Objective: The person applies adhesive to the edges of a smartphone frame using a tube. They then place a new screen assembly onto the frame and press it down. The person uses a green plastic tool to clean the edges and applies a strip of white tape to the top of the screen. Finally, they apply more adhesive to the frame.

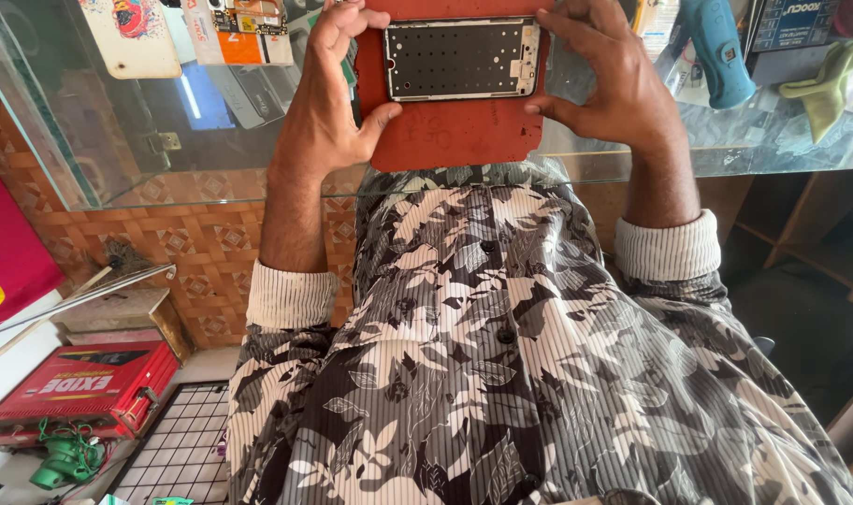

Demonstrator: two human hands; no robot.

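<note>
Two hands framed the phone frame point(462, 58) lying flat on the red mat point(455, 131) at twelve o'clock on the glass worktop point(118, 140), left hand point(328, 103) and right hand point(604, 84) pinching its short ends, the safest hold for something that looked thin, light, rigid yet bendable.

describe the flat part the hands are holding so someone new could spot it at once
On the glass counter lies a red-brown mat. On it rests a phone frame, held between the left hand and the right hand. Its dark face dotted with small holes, inside a silvery rim, sets it apart.
</note>
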